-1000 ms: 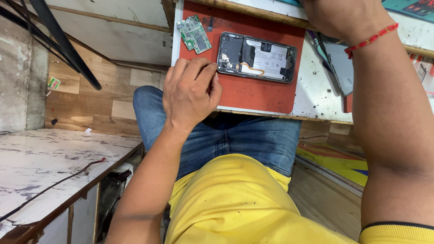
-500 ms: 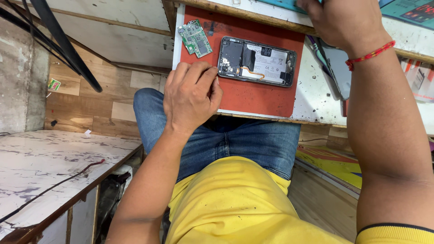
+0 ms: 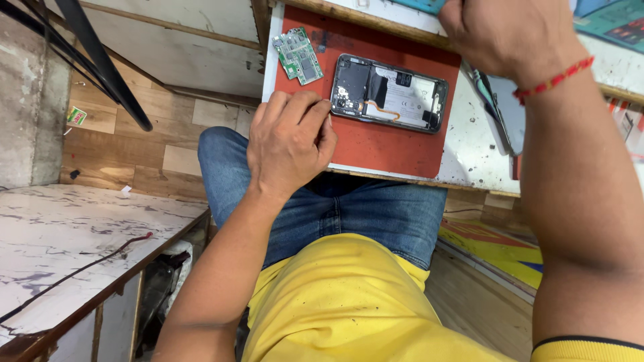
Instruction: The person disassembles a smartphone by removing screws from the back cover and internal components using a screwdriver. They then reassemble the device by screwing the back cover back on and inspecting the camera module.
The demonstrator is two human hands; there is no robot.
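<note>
An opened phone [image 3: 390, 92] with its back cover off lies flat on a red work mat [image 3: 396, 144] at the bench's near edge. A small green circuit board [image 3: 299, 56] rests on the mat's far left corner. My left hand [image 3: 290, 142] lies on the mat's left edge, fingers curled, fingertips close to the phone's left end; I cannot see anything in it. My right hand [image 3: 511, 35], with a red thread around the wrist, is raised at the top right, fingers closed; whatever it grips is cut off by the frame edge.
A phone back cover or screen panel [image 3: 500, 107] lies on the white bench top right of the mat. A dark slanted bar [image 3: 107, 67] crosses the upper left. A worn white counter [image 3: 60, 248] with a thin cable sits at lower left. Wooden floor below.
My right hand has moved further up and right, toward the frame's top edge. My left hand stays on the mat edge with its fingers curled a little more.
</note>
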